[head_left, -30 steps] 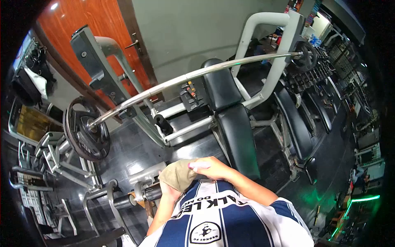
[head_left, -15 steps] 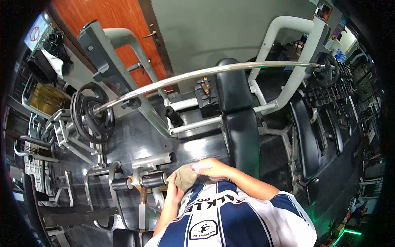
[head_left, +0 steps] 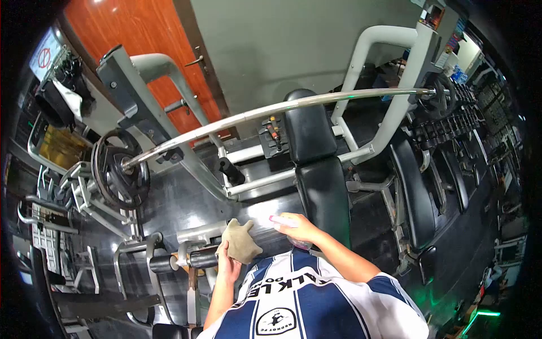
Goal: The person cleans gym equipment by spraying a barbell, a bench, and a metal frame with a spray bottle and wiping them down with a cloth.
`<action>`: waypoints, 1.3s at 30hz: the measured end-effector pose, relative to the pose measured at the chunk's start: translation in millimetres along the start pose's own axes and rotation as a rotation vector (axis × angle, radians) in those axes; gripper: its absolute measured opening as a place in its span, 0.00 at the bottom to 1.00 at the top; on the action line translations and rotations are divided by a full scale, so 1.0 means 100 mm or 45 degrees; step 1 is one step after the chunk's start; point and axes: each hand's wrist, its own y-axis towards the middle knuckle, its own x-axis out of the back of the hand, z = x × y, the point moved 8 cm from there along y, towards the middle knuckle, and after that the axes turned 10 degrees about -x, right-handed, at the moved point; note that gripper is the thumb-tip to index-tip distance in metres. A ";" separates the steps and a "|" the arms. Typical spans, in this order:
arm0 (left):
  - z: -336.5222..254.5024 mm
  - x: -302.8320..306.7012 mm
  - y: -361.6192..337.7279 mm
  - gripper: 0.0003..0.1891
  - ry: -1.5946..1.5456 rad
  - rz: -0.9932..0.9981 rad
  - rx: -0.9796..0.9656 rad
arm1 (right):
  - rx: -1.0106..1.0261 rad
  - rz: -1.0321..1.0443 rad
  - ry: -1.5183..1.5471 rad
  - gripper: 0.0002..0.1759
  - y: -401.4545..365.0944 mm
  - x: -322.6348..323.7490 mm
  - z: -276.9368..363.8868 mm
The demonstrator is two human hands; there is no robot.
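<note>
In the head view my left hand (head_left: 227,264) grips a khaki cloth (head_left: 240,242), which hangs loosely spread with uneven corners. My right hand (head_left: 298,227), to the right of it and apart from it, is closed around a spray bottle (head_left: 302,244) with a pink nozzle and a clear body; most of the bottle is hidden by my fingers. Both hands are in front of my striped shirt. Beyond them stands a black padded bench (head_left: 322,189) under a long barbell (head_left: 271,112).
Weight plates (head_left: 119,169) sit on the barbell's left end. A tray with orange-handled tools (head_left: 274,133) lies beside the backrest. A roller-pad machine (head_left: 203,257) stands close by my left hand. More benches (head_left: 415,198) and a dumbbell rack (head_left: 446,127) are at right.
My hands have moved apart. The cloth, bunched between them before, now hangs spread from my left hand, while my right hand with the spray bottle has shifted right.
</note>
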 end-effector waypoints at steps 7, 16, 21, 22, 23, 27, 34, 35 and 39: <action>0.06 0.10 0.32 0.25 -0.213 0.047 0.133 | -0.202 -0.014 0.053 0.17 -0.15 -0.16 -0.20; 0.13 0.27 0.38 0.26 0.055 0.151 0.311 | -0.257 -0.131 0.155 0.19 -0.13 -0.48 -0.40; 0.10 0.69 0.56 0.25 0.291 -0.029 0.322 | -0.258 -0.212 0.202 0.20 -0.20 -0.55 -0.78; 0.20 0.73 0.59 0.24 0.168 -0.041 0.377 | -0.282 -0.203 0.252 0.21 -0.21 -0.56 -0.86; 0.35 0.82 0.65 0.23 0.091 -0.018 0.452 | -0.440 -0.129 0.358 0.21 -0.23 -0.63 -1.04; 0.91 1.13 0.71 0.25 0.524 -0.070 0.699 | -0.719 -0.155 0.513 0.12 -0.21 -0.71 -1.60; 1.70 1.52 0.89 0.22 0.408 -0.245 0.680 | -0.776 -0.671 1.171 0.13 -0.25 -1.04 -3.00; 1.80 1.69 0.89 0.22 0.389 -0.319 0.706 | -0.798 -0.681 1.155 0.12 -0.27 -1.03 -3.11; 2.06 1.96 0.97 0.26 0.588 -0.381 0.764 | -0.813 -0.595 0.930 0.11 -0.24 -0.91 -3.47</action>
